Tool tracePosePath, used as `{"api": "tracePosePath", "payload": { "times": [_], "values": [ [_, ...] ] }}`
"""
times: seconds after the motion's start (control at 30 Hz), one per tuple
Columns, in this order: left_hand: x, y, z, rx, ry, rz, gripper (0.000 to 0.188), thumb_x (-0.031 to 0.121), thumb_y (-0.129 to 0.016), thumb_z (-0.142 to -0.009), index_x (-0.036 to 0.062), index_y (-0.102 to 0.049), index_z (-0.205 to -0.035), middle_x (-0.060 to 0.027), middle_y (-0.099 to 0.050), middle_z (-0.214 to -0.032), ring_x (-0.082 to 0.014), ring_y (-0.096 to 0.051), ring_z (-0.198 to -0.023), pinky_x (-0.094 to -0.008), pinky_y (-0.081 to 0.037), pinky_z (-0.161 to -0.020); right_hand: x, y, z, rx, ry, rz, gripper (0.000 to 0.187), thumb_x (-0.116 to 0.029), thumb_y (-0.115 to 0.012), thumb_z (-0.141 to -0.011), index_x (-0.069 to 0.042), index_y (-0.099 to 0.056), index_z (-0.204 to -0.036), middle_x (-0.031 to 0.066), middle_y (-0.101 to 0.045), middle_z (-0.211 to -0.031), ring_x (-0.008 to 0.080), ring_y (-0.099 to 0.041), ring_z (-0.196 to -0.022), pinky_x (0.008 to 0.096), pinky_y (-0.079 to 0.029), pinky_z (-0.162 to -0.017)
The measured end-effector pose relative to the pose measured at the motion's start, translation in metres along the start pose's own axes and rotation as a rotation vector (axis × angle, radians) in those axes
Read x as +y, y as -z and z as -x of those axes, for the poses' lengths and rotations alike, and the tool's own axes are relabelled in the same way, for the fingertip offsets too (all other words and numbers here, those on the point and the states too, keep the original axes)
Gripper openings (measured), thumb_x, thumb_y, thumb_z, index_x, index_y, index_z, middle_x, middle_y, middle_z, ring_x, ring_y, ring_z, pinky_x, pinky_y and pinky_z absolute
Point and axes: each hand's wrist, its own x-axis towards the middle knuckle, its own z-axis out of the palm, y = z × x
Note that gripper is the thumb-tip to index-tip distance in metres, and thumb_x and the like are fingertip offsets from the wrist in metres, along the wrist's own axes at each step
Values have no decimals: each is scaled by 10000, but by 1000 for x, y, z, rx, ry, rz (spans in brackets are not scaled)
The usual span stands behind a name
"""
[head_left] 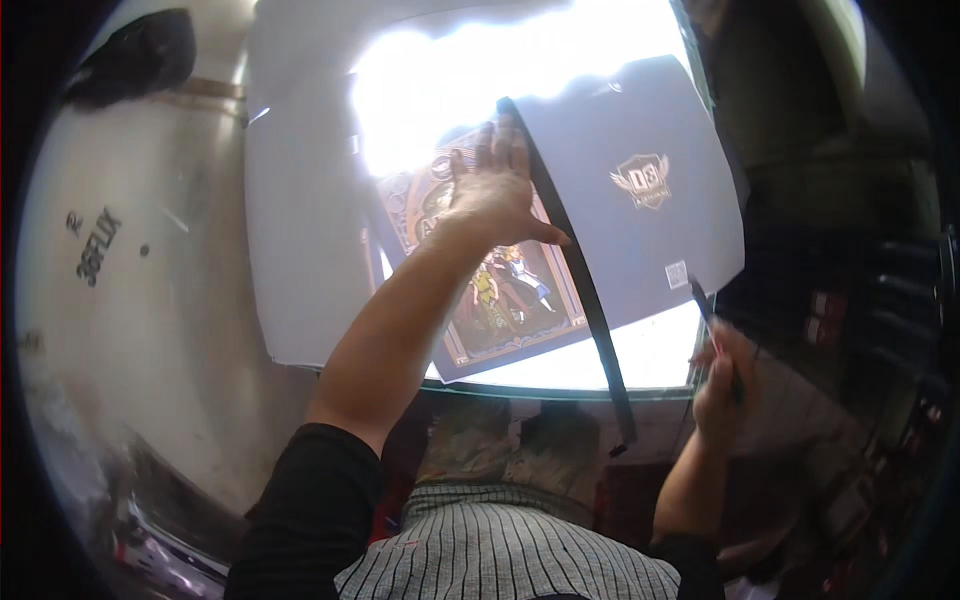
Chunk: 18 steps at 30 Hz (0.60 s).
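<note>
A large printed sheet (655, 120) lies at a slant over a brightly glowing glass-topped surface (650, 345). Ornate framing and cartoon figures fill its left part; its grey-blue right part carries a winged shield emblem (642, 181) and a small square code (677, 274). Across the print runs a long, thin black straightedge (585, 290), its near end sticking out past the glass edge. My left hand (495, 205) rests flat with fingers spread on the sheet, thumb touching the straightedge. At the sheet's right corner, my right hand (725, 385) is closed around a slim dark knife-like tool (702, 300), tip pointing away from me.
A pale grey sheet or board (300, 220) covers the left of the glowing surface. Further left stands a whitish panel (130, 220) with dark marks, and a black object (140, 58) sits at the upper left. Dark, blurred items fill the right side.
</note>
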Motion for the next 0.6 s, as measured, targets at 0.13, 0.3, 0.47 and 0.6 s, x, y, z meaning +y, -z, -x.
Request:
{"api": "tracePosePath", "payload": {
  "times": [0.13, 0.3, 0.47, 0.6],
  "values": [
    [3, 3, 1, -19, -11, 41, 1517, 721, -850, -610, -63, 3, -1589, -237, 51, -1682, -376, 55, -1568, -635, -119, -1233, 35, -107, -109, 6, -52, -346, 264, -117, -564, -1043, 41, -666, -1228, 158, -765, -943, 162, -736, -846, 287, -576, -758],
    [2, 9, 4, -33, -4, 22, 1487, 717, -845, -630, -64, -19, -1589, -236, 47, -1682, -382, 42, -1567, -646, -142, -1227, 42, -192, -187, -134, -182, -402, 271, -158, -598, -1022, 22, -689, -1202, 146, -770, -903, 174, -737, -835, 308, -571, -784],
    [1, 10, 7, -29, -11, 54, 1473, 686, -861, -638, -55, -17, -1592, -232, 23, -1684, -386, 22, -1567, -649, -161, -1223, 48, -208, -195, -191, -257, -276, 321, -256, -592, -1007, -1, -711, -1163, 119, -770, -837, 189, -741, -794, 322, -563, -778],
    [-1, 10, 8, -32, -16, 62, 1477, 688, -863, -629, -55, -26, -1592, -233, 27, -1683, -389, 29, -1566, -653, -162, -1221, 45, -206, -194, -237, -239, -235, 314, -243, -581, -1000, -4, -713, -1156, 119, -767, -818, 195, -743, -784, 324, -564, -780]
  ]
}}
